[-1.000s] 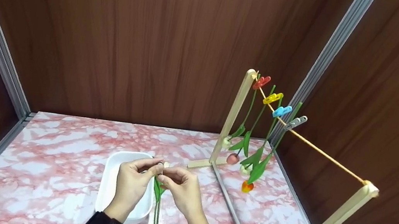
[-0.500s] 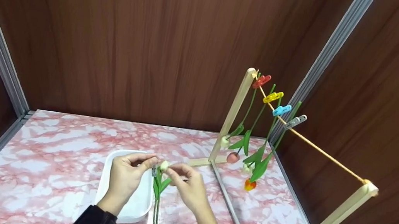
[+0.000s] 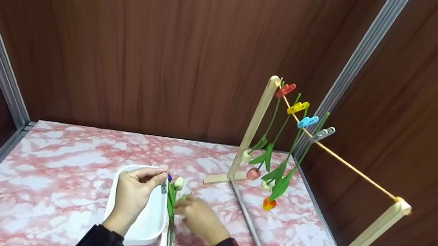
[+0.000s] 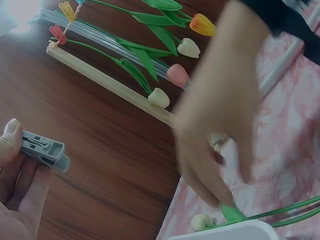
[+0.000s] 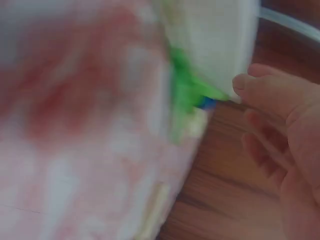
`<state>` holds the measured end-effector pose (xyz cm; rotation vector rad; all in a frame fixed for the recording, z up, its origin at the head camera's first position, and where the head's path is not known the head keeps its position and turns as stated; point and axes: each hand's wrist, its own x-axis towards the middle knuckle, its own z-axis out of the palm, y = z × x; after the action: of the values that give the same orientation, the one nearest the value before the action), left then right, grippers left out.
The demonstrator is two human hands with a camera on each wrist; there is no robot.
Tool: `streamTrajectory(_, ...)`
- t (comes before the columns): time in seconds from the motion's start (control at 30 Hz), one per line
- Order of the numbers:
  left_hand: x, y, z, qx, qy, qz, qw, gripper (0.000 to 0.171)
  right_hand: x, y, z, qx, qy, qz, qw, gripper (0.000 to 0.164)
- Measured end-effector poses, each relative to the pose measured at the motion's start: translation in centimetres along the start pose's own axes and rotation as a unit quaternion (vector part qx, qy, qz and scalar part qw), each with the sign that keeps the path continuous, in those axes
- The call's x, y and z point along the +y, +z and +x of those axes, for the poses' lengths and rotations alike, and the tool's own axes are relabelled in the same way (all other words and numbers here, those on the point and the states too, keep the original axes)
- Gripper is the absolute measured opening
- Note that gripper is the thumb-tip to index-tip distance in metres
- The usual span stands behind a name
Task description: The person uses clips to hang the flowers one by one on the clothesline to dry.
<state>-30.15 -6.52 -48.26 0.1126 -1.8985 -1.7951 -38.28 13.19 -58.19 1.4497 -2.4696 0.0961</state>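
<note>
My left hand (image 3: 133,192) pinches a grey clothespin (image 4: 44,149) between thumb and fingers, above the white tray's (image 3: 142,239) right side. Blurred by motion, my right hand (image 3: 202,219) is low over the table, its fingertips by the green leaves (image 3: 171,200) of the artificial tulips lying along the tray. From the right wrist view, its fingers (image 5: 265,160) look loosely bent with nothing between them. One tulip has a white bloom (image 3: 179,183); a dark blue bloom (image 3: 169,177) shows beside it. Whether the fingertips touch a leaf I cannot tell.
At the right stands a wooden rack (image 3: 254,128) with a thin cross rod (image 3: 358,171). Red (image 3: 286,90), yellow (image 3: 298,107), blue (image 3: 308,122) and grey (image 3: 323,134) clothespins hold tulips upside down on it. A metal bar (image 3: 251,228) runs along its base.
My right hand has come away from the left hand and the white bloom, moving down towards the leaves. The left hand has drifted slightly left, still holding the grey clothespin.
</note>
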Motion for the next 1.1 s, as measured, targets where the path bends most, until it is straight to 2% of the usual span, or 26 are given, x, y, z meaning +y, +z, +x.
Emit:
streamTrajectory(0.07,-0.1,0.0,-0.3,-0.005,-0.005,0.004,1.0000,0.010,-0.5,1.6,-0.2,-0.015,-0.023,-0.060,0.998,0.031)
streamTrajectory(0.13,-0.2,0.0,-0.5,-0.011,-0.012,0.011,0.9998,0.010,-0.8,2.9,-0.5,-0.012,-0.032,-0.098,0.995,0.028)
streamTrajectory(0.27,-0.2,-0.1,-0.9,-0.019,-0.024,0.009,0.9995,0.010,-1.2,4.2,-0.6,0.025,-0.043,-0.115,0.992,0.019)
streamTrajectory(0.37,-0.2,-0.3,-0.9,-0.017,-0.025,0.000,0.9995,0.010,-1.0,4.3,-0.5,0.045,-0.039,-0.104,0.993,0.018)
streamTrajectory(0.47,-0.1,-0.5,-0.7,-0.008,-0.020,0.001,0.9998,0.010,-0.7,3.7,-0.3,0.070,-0.016,-0.063,0.995,0.023)
streamTrajectory(0.57,0.1,-0.7,-0.5,0.011,-0.007,0.003,0.9999,0.010,-0.5,2.9,0.0,0.128,0.024,-0.007,0.991,0.027)
streamTrajectory(0.67,0.3,-0.8,-0.2,0.028,-0.003,-0.003,0.9996,0.011,-0.4,1.9,0.7,0.207,0.075,0.063,0.973,0.023)
streamTrajectory(0.8,0.8,-0.8,-0.1,0.023,-0.012,-0.008,0.9996,0.011,-0.1,0.5,1.7,0.298,0.133,0.131,0.936,0.019)
streamTrajectory(0.97,1.3,-0.7,-0.1,0.019,-0.011,-0.013,0.9997,0.013,0.5,-2.0,2.6,0.380,0.188,0.150,0.893,0.017)
streamTrajectory(1.03,1.5,-0.6,0.1,0.021,-0.008,-0.018,0.9996,0.013,0.7,-3.3,2.7,0.400,0.201,0.152,0.881,0.016)
streamTrajectory(1.1,1.8,-0.4,0.2,0.018,-0.001,-0.024,0.9995,0.013,1.0,-4.7,2.6,0.410,0.215,0.138,0.875,0.017)
